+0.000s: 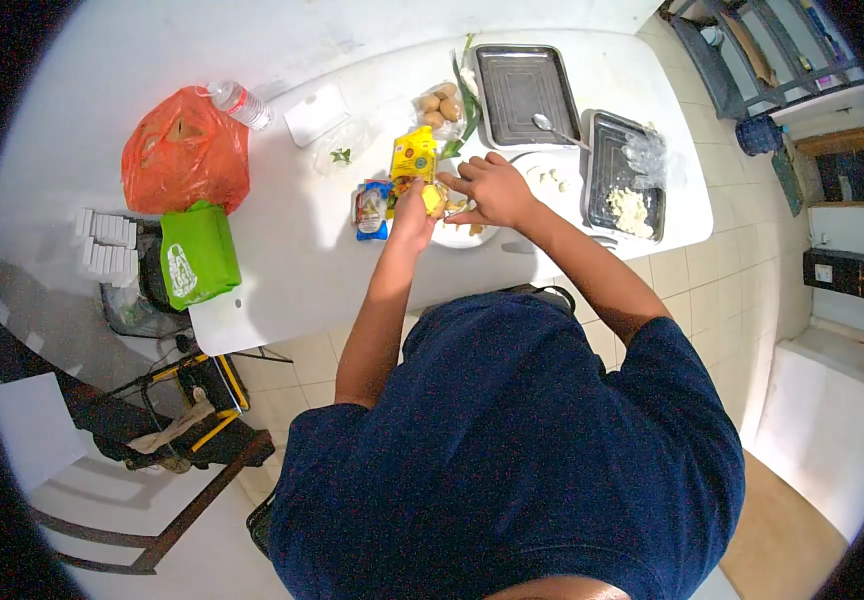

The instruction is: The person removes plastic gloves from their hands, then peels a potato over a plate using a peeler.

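Observation:
My left hand (414, 214) is closed around a yellow, partly peeled potato (433, 201) above a white plate (472, 240). Close on its right is my right hand (497, 192), thumb and fingers apart and pointing toward the potato; I see nothing clearly held in it. Brown peels lie on the plate, partly covered by my hands. Just beyond my left hand stands a yellow packet (414, 155), and to its left is a blue packet (371, 212). A clear bag of brown potatoes (441, 106) lies farther back beside long green leaves (469, 100).
A dark tray (527, 95) with a spoon (555, 128) across its corner lies at the back. Another tray (597, 190) holds pale chopped pieces and clear plastic. At left are a red bag (187, 155), a bottle (242, 105) and a green bag (202, 260).

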Demonstrator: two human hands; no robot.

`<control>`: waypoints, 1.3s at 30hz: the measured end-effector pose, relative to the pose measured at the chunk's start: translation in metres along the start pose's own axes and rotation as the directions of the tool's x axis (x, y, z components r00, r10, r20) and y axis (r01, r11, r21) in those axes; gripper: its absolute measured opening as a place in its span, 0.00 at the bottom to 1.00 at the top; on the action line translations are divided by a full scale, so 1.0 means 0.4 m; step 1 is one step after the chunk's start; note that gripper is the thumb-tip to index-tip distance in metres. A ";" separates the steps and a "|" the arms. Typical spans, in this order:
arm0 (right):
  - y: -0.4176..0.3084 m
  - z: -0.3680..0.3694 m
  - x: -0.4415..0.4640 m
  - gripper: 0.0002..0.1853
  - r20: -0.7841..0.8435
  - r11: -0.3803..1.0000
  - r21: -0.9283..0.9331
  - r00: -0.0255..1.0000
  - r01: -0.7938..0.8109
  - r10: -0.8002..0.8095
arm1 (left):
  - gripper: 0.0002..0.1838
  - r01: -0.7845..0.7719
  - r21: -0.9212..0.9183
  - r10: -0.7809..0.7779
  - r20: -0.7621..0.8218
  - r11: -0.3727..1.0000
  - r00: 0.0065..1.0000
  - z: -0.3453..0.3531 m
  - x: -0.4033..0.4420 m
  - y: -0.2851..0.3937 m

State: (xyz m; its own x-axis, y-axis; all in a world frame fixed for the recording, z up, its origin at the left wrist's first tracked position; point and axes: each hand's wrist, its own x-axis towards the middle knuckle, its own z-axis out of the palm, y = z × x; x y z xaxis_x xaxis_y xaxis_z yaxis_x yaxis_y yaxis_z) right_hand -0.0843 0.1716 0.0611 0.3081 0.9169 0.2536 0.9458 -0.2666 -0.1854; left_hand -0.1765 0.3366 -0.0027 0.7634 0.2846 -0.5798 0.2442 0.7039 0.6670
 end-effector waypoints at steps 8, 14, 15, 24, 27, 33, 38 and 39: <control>0.049 0.056 -0.024 0.40 0.104 0.997 0.006 0.992 -0.077 0.076 | 0.16 0.049 0.081 -0.054 0.063 0.996 0.997 -0.047 0.032 0.002; 0.064 0.067 -0.061 0.41 0.034 0.948 0.147 0.959 -0.283 0.282 | 0.19 0.063 0.022 -0.064 0.039 0.998 0.997 -0.059 0.049 0.045; 0.057 0.057 -0.047 0.42 -0.086 0.965 0.170 0.972 -0.201 0.218 | 0.19 0.071 0.010 -0.072 0.053 0.997 0.996 -0.065 0.059 0.040; -0.009 0.041 0.016 0.45 -0.176 0.900 0.344 0.923 -0.268 0.342 | 0.19 0.036 -0.073 -0.033 0.042 0.997 0.999 -0.013 0.033 0.006; 0.004 0.057 0.004 0.47 -0.058 0.865 0.360 0.917 -0.350 0.395 | 0.18 0.055 -0.077 -0.053 0.023 0.996 0.998 -0.023 0.026 0.014; 0.030 0.101 -0.031 0.47 0.042 0.808 0.382 0.882 -0.448 0.469 | 0.16 0.078 -0.026 -0.076 0.066 0.997 0.995 -0.100 0.045 0.015; 0.022 0.112 -0.031 0.39 0.030 0.805 0.391 0.881 -0.446 0.473 | 0.16 0.097 -0.030 -0.094 0.077 0.995 0.993 -0.108 0.048 -0.004; 0.023 0.112 -0.032 0.37 0.044 0.797 0.397 0.877 -0.456 0.479 | 0.16 0.116 -0.029 -0.115 0.053 0.993 0.992 -0.106 0.045 -0.008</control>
State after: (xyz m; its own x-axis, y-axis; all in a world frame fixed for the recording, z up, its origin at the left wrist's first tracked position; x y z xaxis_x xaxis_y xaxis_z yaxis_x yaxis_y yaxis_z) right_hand -0.0842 0.1707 0.0136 0.7190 0.6889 0.0920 0.5727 -0.5123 -0.6399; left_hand -0.1887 0.3671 -0.0353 0.7612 0.1668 -0.6267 0.3138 0.7510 0.5810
